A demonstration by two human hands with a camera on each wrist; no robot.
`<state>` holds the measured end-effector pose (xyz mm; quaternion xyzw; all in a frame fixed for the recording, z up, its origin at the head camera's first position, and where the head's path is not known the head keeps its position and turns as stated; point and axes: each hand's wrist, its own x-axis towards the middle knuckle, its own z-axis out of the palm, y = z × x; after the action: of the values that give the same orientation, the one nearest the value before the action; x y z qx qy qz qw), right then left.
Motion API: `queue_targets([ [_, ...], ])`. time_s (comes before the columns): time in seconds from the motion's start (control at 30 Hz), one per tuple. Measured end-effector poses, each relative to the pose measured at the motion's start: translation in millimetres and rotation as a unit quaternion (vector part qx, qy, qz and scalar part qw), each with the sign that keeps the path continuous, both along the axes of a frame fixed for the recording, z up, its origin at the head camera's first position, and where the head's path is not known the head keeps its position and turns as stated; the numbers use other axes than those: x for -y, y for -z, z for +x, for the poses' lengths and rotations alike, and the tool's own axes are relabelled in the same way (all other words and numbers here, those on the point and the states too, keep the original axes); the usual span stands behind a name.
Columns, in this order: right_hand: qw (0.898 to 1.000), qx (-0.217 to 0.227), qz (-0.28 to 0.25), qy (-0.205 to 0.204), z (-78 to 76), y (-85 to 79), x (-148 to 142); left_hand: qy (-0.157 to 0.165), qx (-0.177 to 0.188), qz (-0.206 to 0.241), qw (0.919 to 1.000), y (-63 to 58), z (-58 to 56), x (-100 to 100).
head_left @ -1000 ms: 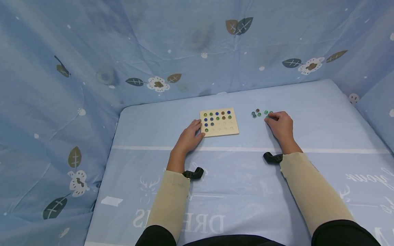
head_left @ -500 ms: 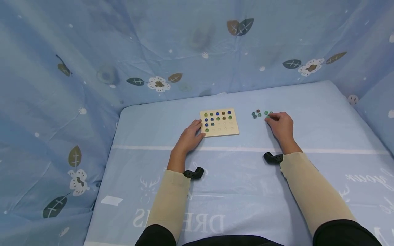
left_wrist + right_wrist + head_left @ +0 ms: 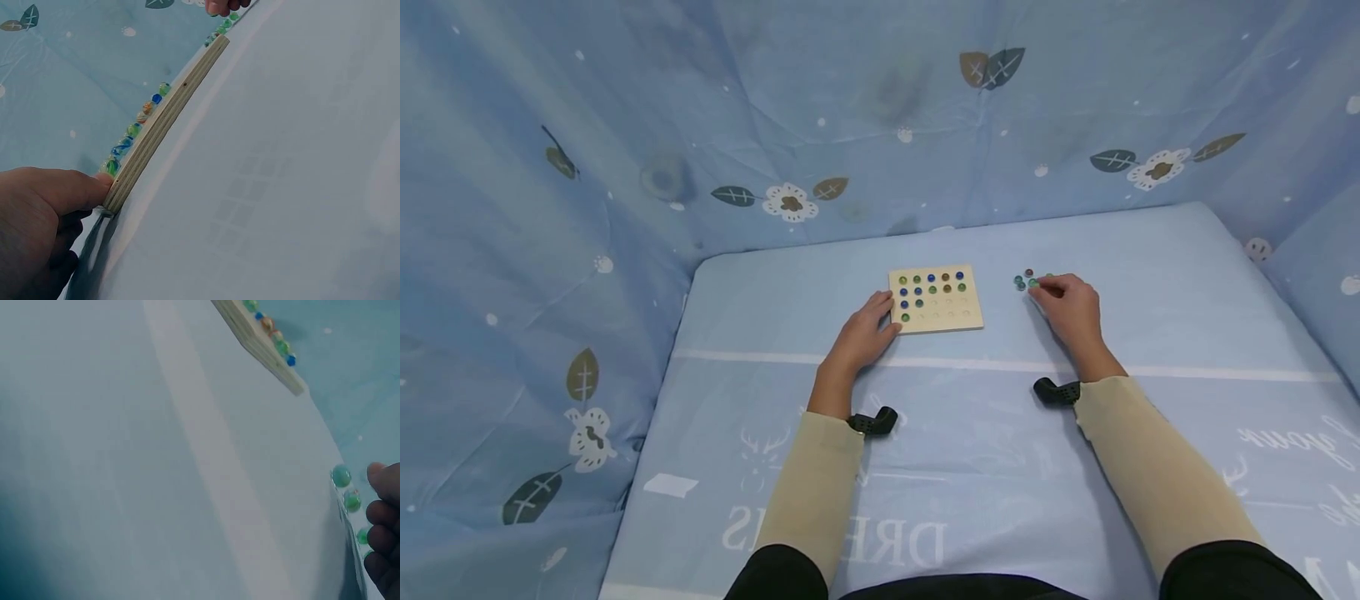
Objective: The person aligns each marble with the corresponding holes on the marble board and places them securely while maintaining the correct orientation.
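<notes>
A pale wooden marble board [image 3: 936,318] with rows of round hollows lies on the bed-like surface; its far rows and left side carry green, blue and brown glass marbles [image 3: 133,129]. My left hand [image 3: 859,337] holds the board at its near left corner, the thumb on the edge in the left wrist view. To the right of the board, my right hand [image 3: 1070,315] is over a loose group of marbles [image 3: 1018,280], thumb and fingers pinched together. A bit of green shows at its fingertips in the left wrist view. The hand hides some of the loose marbles.
Light blue printed cloth [image 3: 970,467] covers the flat surface, and patterned blue fabric [image 3: 880,117] rises behind it and at the sides. A white tape-like patch [image 3: 671,485] lies at the left. Each wrist wears a black camera [image 3: 874,422].
My right hand has shifted a little left, from the right-hand loose marbles toward the left ones and the board. The left hand stays at the board's corner.
</notes>
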<state>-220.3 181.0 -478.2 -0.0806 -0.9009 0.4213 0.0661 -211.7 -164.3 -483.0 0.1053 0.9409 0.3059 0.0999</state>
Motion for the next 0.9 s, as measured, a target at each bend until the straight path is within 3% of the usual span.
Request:
queue_targets([
  [0.9, 0.997, -0.035, 0.009, -0.069, -1.7, 5.5, 50, -0.028, 0.021, 0.028, 0.999, -2.1, 2.8, -3],
])
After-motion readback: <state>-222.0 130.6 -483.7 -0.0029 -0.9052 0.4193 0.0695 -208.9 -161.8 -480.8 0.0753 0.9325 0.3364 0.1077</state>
